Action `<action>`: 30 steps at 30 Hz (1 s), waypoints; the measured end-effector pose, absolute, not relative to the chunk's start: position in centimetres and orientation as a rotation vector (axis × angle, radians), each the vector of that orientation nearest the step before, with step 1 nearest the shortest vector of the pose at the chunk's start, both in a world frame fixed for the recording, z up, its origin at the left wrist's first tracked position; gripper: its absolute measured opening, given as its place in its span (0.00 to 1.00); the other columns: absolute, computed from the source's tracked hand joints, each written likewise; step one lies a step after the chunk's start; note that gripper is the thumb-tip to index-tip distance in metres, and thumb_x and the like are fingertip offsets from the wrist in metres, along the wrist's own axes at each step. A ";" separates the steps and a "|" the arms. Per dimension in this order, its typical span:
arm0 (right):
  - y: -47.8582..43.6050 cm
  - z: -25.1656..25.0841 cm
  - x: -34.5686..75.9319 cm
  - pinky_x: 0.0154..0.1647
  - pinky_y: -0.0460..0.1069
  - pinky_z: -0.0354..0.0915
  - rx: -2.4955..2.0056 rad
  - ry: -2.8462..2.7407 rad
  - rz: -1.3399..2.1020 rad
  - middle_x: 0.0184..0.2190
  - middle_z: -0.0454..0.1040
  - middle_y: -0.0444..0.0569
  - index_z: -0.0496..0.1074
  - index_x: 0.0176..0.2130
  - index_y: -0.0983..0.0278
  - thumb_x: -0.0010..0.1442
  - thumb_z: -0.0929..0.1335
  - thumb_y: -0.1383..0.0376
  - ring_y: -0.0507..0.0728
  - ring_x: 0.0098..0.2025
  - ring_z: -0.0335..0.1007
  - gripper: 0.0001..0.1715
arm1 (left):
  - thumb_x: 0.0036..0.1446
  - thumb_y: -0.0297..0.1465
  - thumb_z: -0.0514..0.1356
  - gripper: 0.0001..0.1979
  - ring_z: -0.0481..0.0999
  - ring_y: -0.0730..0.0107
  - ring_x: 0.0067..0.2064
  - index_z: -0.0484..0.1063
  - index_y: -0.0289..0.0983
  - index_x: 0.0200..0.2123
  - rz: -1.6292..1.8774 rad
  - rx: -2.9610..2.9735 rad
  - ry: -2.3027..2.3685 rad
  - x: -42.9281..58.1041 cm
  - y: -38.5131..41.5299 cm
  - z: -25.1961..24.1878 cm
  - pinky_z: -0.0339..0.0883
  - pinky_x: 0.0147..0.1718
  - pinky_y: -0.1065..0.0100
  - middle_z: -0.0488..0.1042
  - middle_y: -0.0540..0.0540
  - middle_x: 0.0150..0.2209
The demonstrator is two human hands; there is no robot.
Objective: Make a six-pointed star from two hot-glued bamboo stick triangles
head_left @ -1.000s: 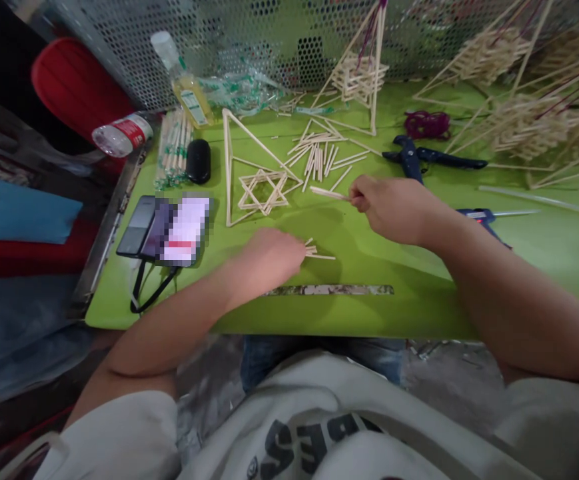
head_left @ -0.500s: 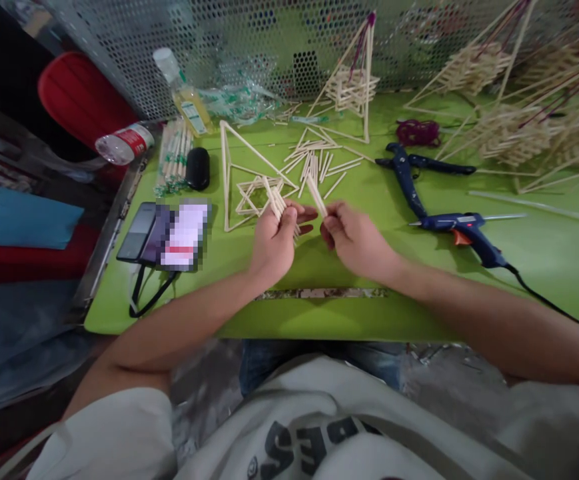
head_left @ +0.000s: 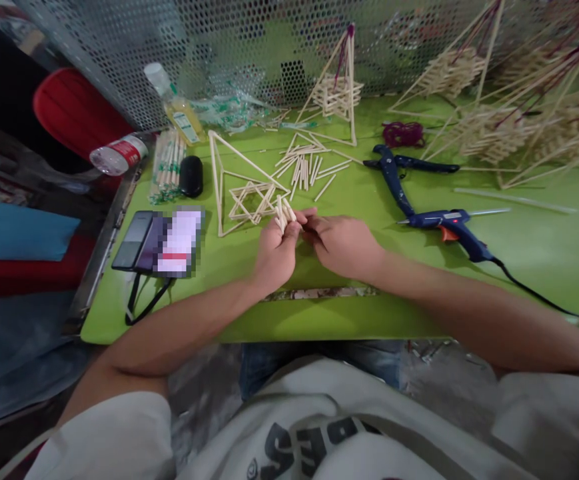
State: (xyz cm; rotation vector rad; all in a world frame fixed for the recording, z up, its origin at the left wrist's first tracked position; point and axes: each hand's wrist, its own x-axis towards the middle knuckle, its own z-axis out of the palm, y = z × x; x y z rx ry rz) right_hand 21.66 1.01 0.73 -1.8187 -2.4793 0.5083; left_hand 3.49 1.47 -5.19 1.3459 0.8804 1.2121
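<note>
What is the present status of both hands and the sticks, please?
Left hand gripping bundle of short sticks. Right hand close beside it, any contents hidden. Loose sticks just beyond; glue gun off to the right.

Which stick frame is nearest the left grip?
The leftmost frame, just beyond the left grip. It has only a low six-pointed star at its base; the other frames are farther off, with taller stick stacks.
</note>
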 end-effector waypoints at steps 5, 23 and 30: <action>3.0 2.9 25.5 0.37 0.56 0.56 -1.771 -2.630 0.304 0.46 0.89 0.57 0.84 0.49 0.62 0.78 0.65 0.63 0.63 0.39 0.80 0.17 | 0.82 0.38 0.62 0.08 0.84 0.61 0.47 0.78 0.40 0.49 1.139 1.424 0.939 3.1 1.5 -5.5 0.78 0.52 0.57 0.83 0.45 0.43; 2.2 1.2 24.9 0.41 0.54 0.68 -1.155 -2.038 0.928 0.42 0.89 0.53 0.85 0.45 0.63 0.77 0.72 0.56 0.57 0.35 0.76 0.14 | 0.80 0.34 0.59 0.07 0.82 0.54 0.55 0.71 0.41 0.57 0.770 1.663 0.817 2.8 1.8 -5.4 0.77 0.60 0.50 0.82 0.41 0.51; 1.2 0.5 24.4 0.39 0.54 0.72 -1.003 -1.930 0.951 0.38 0.82 0.47 0.80 0.70 0.63 0.71 0.77 0.62 0.58 0.37 0.78 0.31 | 0.80 0.45 0.64 0.14 0.82 0.53 0.54 0.74 0.41 0.55 0.876 1.667 0.747 2.4 2.3 -5.4 0.77 0.59 0.48 0.83 0.40 0.52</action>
